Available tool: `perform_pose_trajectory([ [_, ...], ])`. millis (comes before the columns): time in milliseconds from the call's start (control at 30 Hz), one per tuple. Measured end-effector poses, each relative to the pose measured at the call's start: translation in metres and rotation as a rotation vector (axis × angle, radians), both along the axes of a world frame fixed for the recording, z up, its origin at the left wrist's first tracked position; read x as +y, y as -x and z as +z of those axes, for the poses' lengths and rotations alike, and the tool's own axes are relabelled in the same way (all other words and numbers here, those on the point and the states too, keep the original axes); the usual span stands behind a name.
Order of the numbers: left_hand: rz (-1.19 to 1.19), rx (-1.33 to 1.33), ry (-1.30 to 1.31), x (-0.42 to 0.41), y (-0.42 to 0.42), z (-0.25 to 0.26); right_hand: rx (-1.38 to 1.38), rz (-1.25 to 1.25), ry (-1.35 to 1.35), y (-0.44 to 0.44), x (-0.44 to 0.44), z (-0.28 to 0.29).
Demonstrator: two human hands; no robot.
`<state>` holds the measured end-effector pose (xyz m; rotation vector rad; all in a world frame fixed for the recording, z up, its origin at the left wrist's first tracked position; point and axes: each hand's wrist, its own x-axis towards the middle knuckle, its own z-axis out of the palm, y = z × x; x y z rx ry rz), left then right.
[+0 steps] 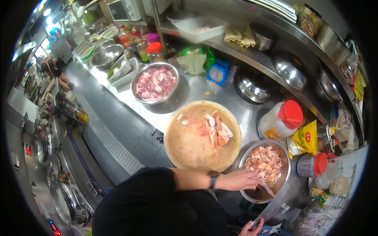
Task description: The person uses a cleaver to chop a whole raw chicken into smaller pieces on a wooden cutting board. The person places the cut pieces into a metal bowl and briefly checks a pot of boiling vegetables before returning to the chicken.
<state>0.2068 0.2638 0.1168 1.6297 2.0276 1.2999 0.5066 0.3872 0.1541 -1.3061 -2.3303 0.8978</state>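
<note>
A steel bowl (246, 160) holds chopped raw meat (265, 162). My left hand (240, 179), with a watch on its wrist, reaches over the bowl's near left rim, fingers at the meat. A pale strip (267, 188) lies beside its fingertips; whether the fingers grip it is unclear. At the bottom edge my right hand (252, 228) is closed on the handle of a cleaver, whose broad blade (273, 208) slants up along the bowl's near right rim. On the round chopping board (189, 147) are larger pieces of raw meat with skin (217, 129) and small white bits (185, 122).
A second steel bowl of raw meat (155, 84) stands beyond the board. A blue kitchen scale (218, 72), a red-lidded jar (279, 119) and a yellow packet (304, 137) line the counter below a steel shelf (260, 63). Another person (51, 67) is far left.
</note>
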Motion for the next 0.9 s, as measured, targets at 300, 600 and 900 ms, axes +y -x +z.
perform_pose_trajectory([
  [300, 1.204, 0.58, 0.391, -0.146, 0.135, -0.068, 0.183, 0.012, 0.162, 0.026, 0.014, -0.015],
  [600, 1.0, 0.581, 0.46, -0.244, 0.167, -0.124, 0.23, 0.114, -0.003, 0.006, 0.001, -0.061],
  [900, 1.103, 0.367, 0.345, -0.236, 0.148, -0.116, 0.261, -0.017, 0.023, -0.002, 0.002, -0.054],
])
